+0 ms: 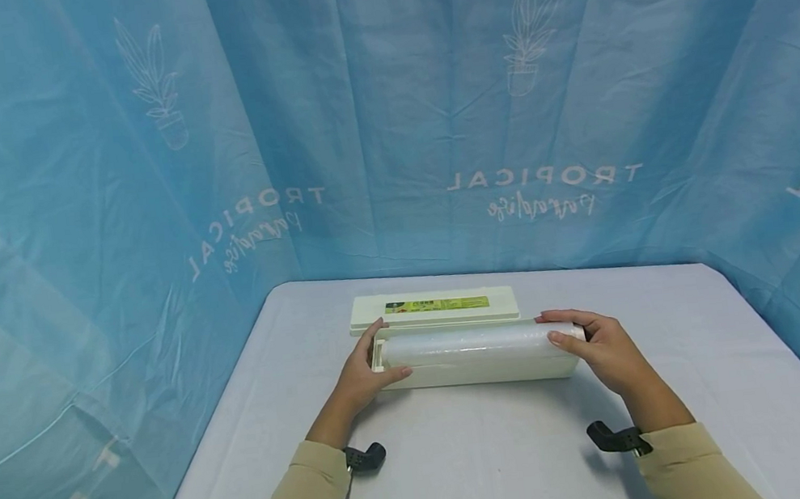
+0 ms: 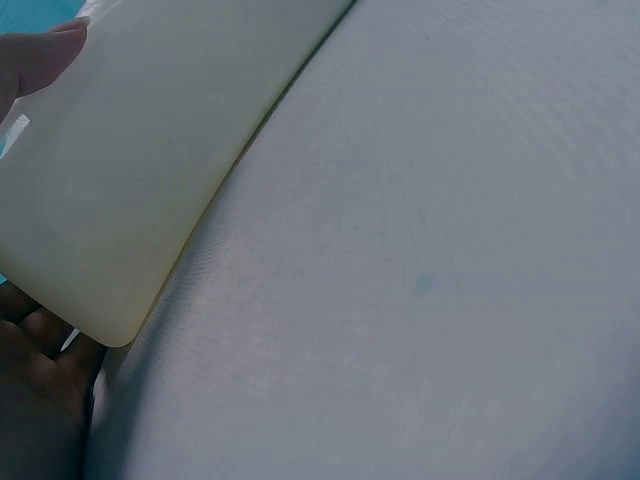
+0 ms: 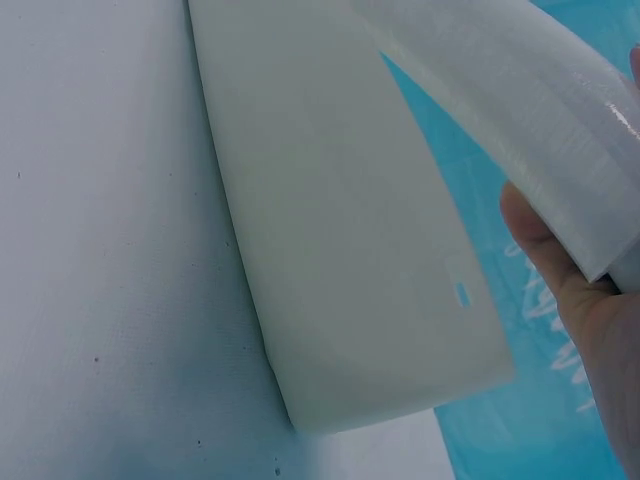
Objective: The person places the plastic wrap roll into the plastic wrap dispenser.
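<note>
A long cream-coloured dispenser box (image 1: 486, 373) sits lengthwise near the back of the white table. At its left end my left hand (image 1: 361, 380) holds it, thumb over the front wall and other fingers round the end and back. A roll of cling film (image 1: 468, 343) lies along the box's open top. My right hand (image 1: 607, 350) grips the roll's right end, thumb in front and fingers behind. The right wrist view shows that end of the roll (image 3: 520, 90) raised above the box (image 3: 340, 220), with a gap between. The left wrist view shows the box's smooth front (image 2: 130, 170).
Just behind the box lies its cream lid (image 1: 366, 310), with a yellow-green label (image 1: 437, 305). A white cloth covers the table (image 1: 482, 468). Blue printed curtains (image 1: 401, 119) hang behind and along both sides. Each wrist wears a black camera mount (image 1: 367, 458).
</note>
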A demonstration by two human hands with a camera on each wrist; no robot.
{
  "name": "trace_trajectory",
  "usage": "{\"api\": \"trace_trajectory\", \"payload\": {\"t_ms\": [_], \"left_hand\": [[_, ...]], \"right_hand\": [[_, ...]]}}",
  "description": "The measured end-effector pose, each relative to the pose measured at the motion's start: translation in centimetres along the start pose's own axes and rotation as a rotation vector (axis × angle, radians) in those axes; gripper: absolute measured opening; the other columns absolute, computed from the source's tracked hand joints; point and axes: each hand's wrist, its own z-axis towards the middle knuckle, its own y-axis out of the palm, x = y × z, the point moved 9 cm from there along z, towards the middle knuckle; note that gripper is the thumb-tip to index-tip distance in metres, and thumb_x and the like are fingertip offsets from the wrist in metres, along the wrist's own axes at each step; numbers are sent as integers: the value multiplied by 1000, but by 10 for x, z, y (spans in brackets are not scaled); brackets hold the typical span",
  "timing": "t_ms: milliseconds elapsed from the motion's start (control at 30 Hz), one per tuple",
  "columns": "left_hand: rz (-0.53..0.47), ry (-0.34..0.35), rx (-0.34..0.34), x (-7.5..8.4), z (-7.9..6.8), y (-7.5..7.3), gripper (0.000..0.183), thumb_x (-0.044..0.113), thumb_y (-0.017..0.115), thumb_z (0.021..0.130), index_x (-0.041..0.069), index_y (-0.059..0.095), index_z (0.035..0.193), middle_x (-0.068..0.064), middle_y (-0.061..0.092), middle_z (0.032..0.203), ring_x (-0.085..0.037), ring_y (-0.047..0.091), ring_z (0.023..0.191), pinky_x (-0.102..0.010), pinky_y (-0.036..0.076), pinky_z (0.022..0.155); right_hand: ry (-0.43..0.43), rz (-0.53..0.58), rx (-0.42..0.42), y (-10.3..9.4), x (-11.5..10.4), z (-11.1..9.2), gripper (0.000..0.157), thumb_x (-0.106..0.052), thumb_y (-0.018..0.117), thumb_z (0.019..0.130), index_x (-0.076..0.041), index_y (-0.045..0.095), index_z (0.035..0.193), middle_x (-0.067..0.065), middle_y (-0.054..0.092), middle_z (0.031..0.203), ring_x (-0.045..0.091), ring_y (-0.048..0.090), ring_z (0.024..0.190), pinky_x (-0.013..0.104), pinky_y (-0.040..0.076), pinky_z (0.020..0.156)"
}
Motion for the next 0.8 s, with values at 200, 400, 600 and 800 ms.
{"api": "trace_trajectory", "payload": {"t_ms": [200, 400, 600, 800], "left_hand": [[-2, -7, -5, 0, 0, 0, 113, 38, 97, 78, 25, 29, 168, -9, 48, 157, -30, 54, 134, -54, 47, 107], [-3, -12, 0, 1, -1, 0, 112, 37, 97, 78, 26, 30, 168, -8, 47, 157, -30, 52, 135, -55, 44, 110], [4, -5, 1, 2, -1, 0, 114, 39, 96, 78, 22, 29, 168, -9, 49, 155, -29, 54, 133, -54, 47, 108], [2, 1, 3, 0, 0, 0, 117, 43, 97, 76, 23, 28, 168, -6, 50, 155, -28, 55, 131, -52, 49, 105]], "right_hand": [[-8, 10, 2, 1, 1, 2, 39, -20, 76, 101, -4, 70, 137, 16, 65, 139, 14, 55, 130, 21, 53, 94], [3, 2, 6, 2, 2, 3, 41, -21, 75, 101, -3, 69, 137, 15, 65, 140, 20, 54, 133, 21, 52, 94], [22, 0, 11, 3, 6, 4, 42, -23, 76, 101, -3, 69, 138, 14, 65, 139, 28, 52, 135, 21, 52, 94], [16, 6, 12, 4, 5, 4, 44, -22, 75, 102, 0, 68, 138, 14, 66, 139, 21, 53, 135, 20, 52, 94]]}}
